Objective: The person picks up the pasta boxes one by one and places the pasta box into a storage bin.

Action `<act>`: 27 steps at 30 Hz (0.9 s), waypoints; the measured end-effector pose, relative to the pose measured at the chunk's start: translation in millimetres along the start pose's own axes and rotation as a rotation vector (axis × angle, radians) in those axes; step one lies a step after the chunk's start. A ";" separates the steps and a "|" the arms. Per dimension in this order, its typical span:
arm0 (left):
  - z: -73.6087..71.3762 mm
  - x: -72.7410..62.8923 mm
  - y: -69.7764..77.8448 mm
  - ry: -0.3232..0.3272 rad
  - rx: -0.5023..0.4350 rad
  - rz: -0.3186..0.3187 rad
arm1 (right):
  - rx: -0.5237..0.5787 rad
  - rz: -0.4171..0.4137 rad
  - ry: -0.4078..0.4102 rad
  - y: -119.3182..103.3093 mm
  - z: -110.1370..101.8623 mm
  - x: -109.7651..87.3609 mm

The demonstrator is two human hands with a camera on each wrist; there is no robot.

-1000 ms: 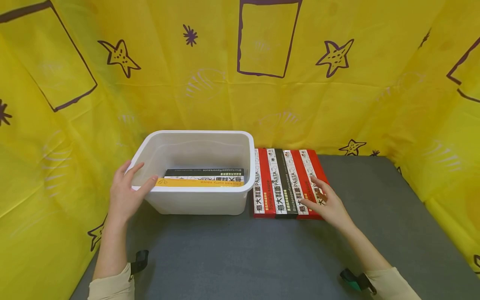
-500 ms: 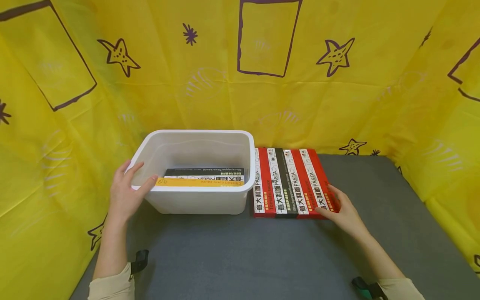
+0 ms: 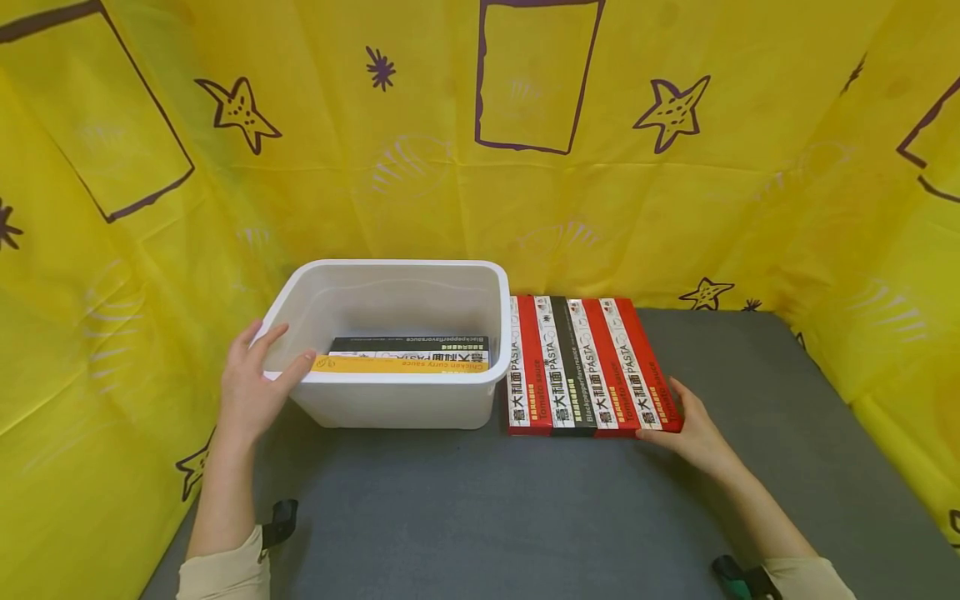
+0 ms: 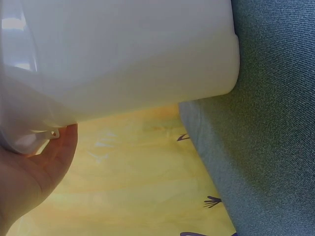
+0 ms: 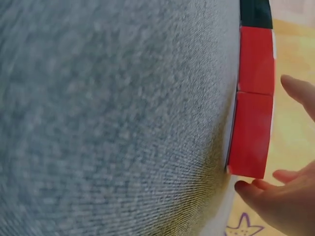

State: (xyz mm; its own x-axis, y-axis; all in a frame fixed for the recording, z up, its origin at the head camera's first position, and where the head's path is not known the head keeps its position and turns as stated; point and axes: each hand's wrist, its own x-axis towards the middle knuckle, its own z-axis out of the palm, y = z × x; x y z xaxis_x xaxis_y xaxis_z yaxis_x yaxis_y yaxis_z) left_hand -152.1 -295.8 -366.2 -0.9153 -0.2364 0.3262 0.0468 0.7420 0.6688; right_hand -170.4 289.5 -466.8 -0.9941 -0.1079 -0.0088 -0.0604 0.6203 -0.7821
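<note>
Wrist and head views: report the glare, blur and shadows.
Left wrist: bright glare at upper left on the white bin, shading along its lower edge. Right wrist: gray tabletop blurred at left, weave clearer toward the red boxes. Head: soft shadow beside the right forearm; PASTA lettering legible.

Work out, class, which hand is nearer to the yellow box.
Left. The left hand holds the white bin near the yellow box; the right hand is farther off, beside the rightmost red box.
</note>
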 end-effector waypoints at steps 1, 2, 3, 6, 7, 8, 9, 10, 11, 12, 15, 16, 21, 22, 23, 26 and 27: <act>0.0 -0.1 -0.1 0.000 -0.001 0.001 | 0.005 -0.003 -0.010 1.0 0.2 0.3; 0.1 -0.2 -0.2 0.001 -0.002 0.002 | 0.009 -0.006 -0.019 1.8 0.4 0.7; 0.2 -0.2 -0.3 0.002 -0.002 0.003 | 0.010 -0.007 -0.027 2.7 0.6 1.2; 0.7 -0.2 -0.6 0.005 -0.002 0.007 | 0.007 -0.021 -0.045 4.5 1.0 2.9; 0.8 -0.1 -0.7 0.005 -0.001 0.009 | 0.004 -0.025 -0.050 5.0 1.1 3.6; 0.9 0.1 -0.7 0.006 0.001 0.011 | -0.002 -0.028 -0.055 5.3 1.2 4.2; 0.9 0.3 -0.7 0.005 -0.001 0.011 | -0.003 -0.036 -0.056 5.9 1.2 5.2; 0.8 0.4 -0.6 0.004 -0.002 0.009 | 0.000 -0.039 -0.060 6.2 1.2 5.9; 0.8 0.5 -0.5 0.003 -0.004 0.009 | -0.001 -0.040 -0.063 6.5 1.2 6.5; 0.7 0.6 -0.3 0.002 -0.004 0.008 | 0.001 -0.048 -0.064 6.9 1.1 7.5; 0.4 0.6 0.3 -0.003 -0.005 0.006 | 0.001 -0.069 -0.065 7.7 0.7 9.5; 0.4 0.5 0.5 -0.003 -0.005 0.006 | -0.002 -0.075 -0.067 8.2 0.7 10.1; 0.1 -0.1 1.0 -0.004 -0.007 0.004 | -0.027 -0.127 -0.055 11.4 1.6 13.9; 0.0 -0.2 1.0 -0.004 -0.007 0.003 | -0.037 -0.128 -0.052 12.0 1.8 14.4; -0.2 -0.4 1.1 -0.004 -0.008 0.002 | -0.049 -0.128 -0.047 12.2 1.8 14.6; -0.5 -0.7 1.1 -0.005 -0.010 0.001 | -0.083 -0.116 -0.036 11.7 1.3 14.3; -0.5 -0.8 1.0 -0.005 -0.010 0.002 | -0.092 -0.107 -0.035 11.5 1.1 13.9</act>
State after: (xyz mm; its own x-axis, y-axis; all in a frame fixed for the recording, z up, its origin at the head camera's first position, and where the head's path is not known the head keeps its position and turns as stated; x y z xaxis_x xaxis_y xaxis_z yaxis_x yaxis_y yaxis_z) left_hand -151.2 -295.2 -365.4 -0.9171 -0.2322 0.3241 0.0524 0.7357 0.6752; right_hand -184.9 294.3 -476.6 -0.9779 -0.2033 0.0482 -0.1753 0.6725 -0.7190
